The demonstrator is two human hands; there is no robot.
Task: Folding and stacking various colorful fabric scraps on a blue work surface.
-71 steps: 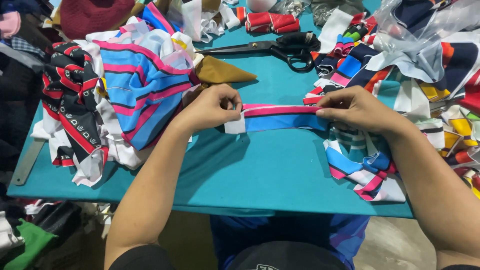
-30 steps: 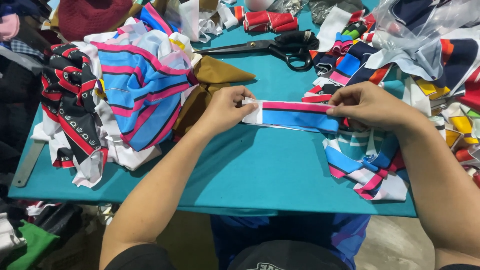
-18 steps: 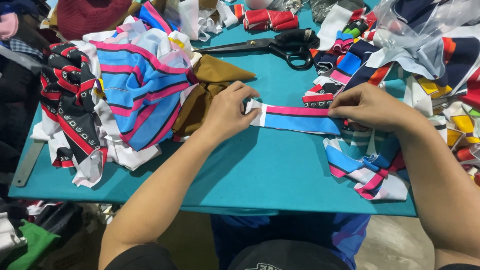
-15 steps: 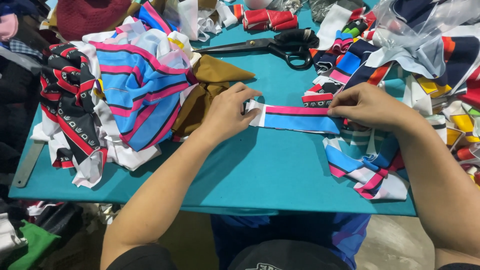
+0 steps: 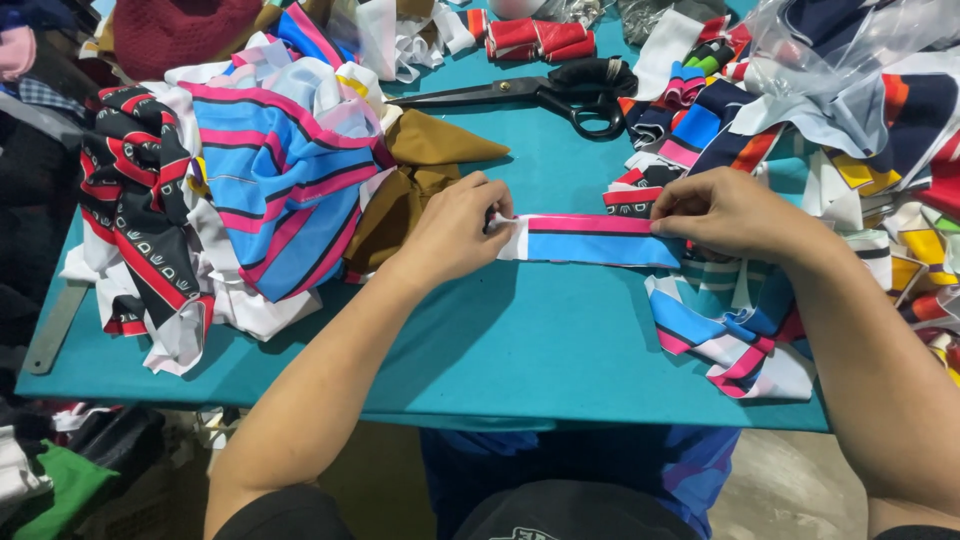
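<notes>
One teal tabletop (image 5: pixel 520 340) carries everything. On its left side lies one big heap of striped blue, pink and white fabric (image 5: pixel 270 190), with one folded brown cloth (image 5: pixel 420 170) against it; on the right spreads a second heap of mixed coloured scraps (image 5: pixel 800 150), partly under clear plastic. One pair of large black scissors (image 5: pixel 560 92) lies at the far edge.

Two hands work one blue strip of fabric with a pink top edge (image 5: pixel 590 240), lying flat between the heaps. The left hand (image 5: pixel 455 225) has its fingers pinched together on the strip's white left end; the right hand (image 5: pixel 725 210) has its fingers clamped on the right end.

Since 2.4 seconds ago, both hands and the strip have shifted rightward.

The strip's right end is hidden under the right hand, and the scrap heap is cut off by the frame.
</notes>
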